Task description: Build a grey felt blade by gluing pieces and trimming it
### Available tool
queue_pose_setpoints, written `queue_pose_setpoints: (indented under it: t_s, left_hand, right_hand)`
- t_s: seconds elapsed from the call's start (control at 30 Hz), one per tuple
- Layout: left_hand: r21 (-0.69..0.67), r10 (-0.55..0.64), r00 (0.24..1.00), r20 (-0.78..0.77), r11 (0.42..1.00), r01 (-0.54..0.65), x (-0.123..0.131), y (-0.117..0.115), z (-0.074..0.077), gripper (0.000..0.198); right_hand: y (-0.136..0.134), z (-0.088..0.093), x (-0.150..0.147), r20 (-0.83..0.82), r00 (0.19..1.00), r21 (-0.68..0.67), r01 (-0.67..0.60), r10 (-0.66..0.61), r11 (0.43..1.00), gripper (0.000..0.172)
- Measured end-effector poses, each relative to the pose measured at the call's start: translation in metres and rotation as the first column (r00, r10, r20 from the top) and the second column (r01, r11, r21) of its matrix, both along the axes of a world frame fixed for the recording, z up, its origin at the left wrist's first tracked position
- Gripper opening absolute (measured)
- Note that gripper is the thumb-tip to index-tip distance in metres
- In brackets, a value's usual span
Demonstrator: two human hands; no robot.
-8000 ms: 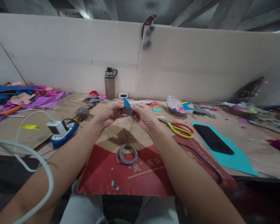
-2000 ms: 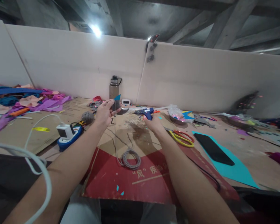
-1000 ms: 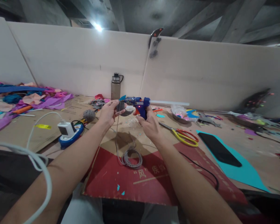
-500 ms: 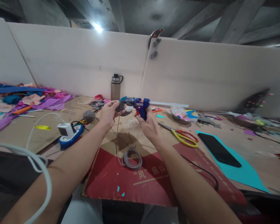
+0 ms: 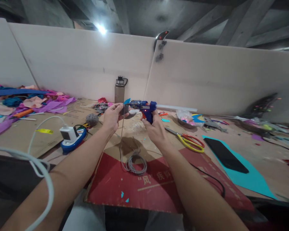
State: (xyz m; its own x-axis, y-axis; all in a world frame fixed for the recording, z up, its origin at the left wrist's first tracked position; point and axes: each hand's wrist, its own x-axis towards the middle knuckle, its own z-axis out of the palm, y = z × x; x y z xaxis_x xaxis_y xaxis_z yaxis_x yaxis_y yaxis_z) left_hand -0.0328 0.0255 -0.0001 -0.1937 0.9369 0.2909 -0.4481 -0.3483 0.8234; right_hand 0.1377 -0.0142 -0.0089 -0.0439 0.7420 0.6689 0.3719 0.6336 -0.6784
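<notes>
My left hand (image 5: 112,116) is raised over the table and pinches a small grey piece with a blue tip (image 5: 125,107). A grey cord hangs from that piece down to a grey coil (image 5: 135,165) on the red and brown cardboard (image 5: 115,187). My right hand (image 5: 154,128) grips a blue hot glue gun (image 5: 144,107) by its handle. The gun's nozzle points left and sits right at the held piece. A white glue stick juts out of the gun's back.
Yellow and red scissors (image 5: 189,141) lie right of my right hand. A black phone (image 5: 225,155) rests on a teal sheet (image 5: 250,179). A water bottle (image 5: 119,89) stands at the wall. A white charger on a blue power strip (image 5: 71,136) and a grey yarn ball (image 5: 91,119) lie left, with paper scraps (image 5: 31,102) beyond.
Eight seconds ago both hands held the grey and blue piece. My right hand then picked up the glue gun and brought its nozzle to the piece; barely any motion in the last half second.
</notes>
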Motion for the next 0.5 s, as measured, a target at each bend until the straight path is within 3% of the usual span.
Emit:
queue_pose_setpoints:
  t_s: [0.5]
  left_hand:
    - [0.018,-0.041,0.999,0.028,0.999,0.041,-0.0012,-0.0020,0.0023,0.012]
  right_hand:
    - [0.0033,0.0006,0.0038,-0.040,0.999,0.003,0.037,-0.037,0.999,0.046]
